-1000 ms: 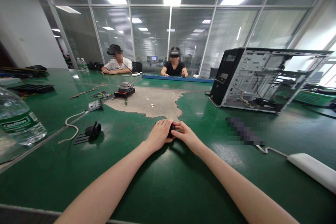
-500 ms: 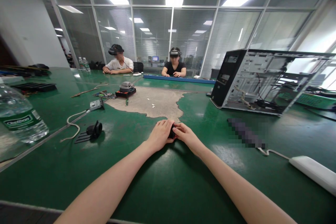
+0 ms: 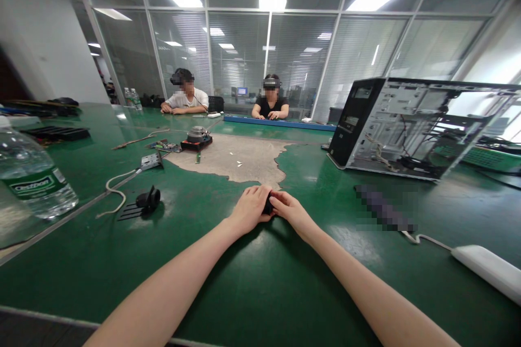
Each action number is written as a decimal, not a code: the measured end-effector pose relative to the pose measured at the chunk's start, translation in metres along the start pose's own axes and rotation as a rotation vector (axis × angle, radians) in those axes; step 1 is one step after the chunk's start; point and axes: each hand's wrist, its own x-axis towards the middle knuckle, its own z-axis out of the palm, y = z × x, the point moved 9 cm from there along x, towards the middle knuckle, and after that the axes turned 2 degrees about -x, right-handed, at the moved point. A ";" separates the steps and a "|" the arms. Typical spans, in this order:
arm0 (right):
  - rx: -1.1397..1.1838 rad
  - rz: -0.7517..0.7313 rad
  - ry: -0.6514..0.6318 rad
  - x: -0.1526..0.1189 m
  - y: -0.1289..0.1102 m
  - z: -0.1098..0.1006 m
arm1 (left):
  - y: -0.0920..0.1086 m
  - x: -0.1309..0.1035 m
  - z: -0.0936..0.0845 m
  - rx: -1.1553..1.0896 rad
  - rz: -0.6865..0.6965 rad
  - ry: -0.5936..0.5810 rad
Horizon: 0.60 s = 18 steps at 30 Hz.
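My left hand (image 3: 251, 207) is closed over a small black object (image 3: 267, 206) at the middle of the green table. My right hand (image 3: 287, 207) pinches the same object from its right side. Most of it is hidden under my fingers, so its kind does not show. Both hands rest low, near the tip of a bare brown patch (image 3: 244, 157) in the table's green covering. To the left of my hands lies a black plastic part (image 3: 148, 200) with a round end and several flat prongs.
An opened computer case (image 3: 366, 124) stands at the right. A white power strip (image 3: 486, 268) and a blurred-out dark item (image 3: 385, 209) lie before it. At the left are a water bottle (image 3: 38, 179) and a metal bracket (image 3: 151, 160). Two people sit across the table.
The whole view has shifted slightly to the right. My hands stay on the small black object, with hardly any change in their grip.
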 end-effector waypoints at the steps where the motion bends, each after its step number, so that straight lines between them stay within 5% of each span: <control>1: -0.002 0.003 -0.019 0.000 -0.001 0.001 | 0.000 0.000 0.000 0.004 0.001 -0.002; 9: 0.006 -0.019 -0.064 -0.010 -0.018 0.004 | 0.000 0.000 -0.001 -0.013 -0.018 -0.017; 18: -0.053 -0.014 -0.012 -0.004 -0.008 0.002 | 0.000 -0.001 0.000 -0.011 -0.015 -0.021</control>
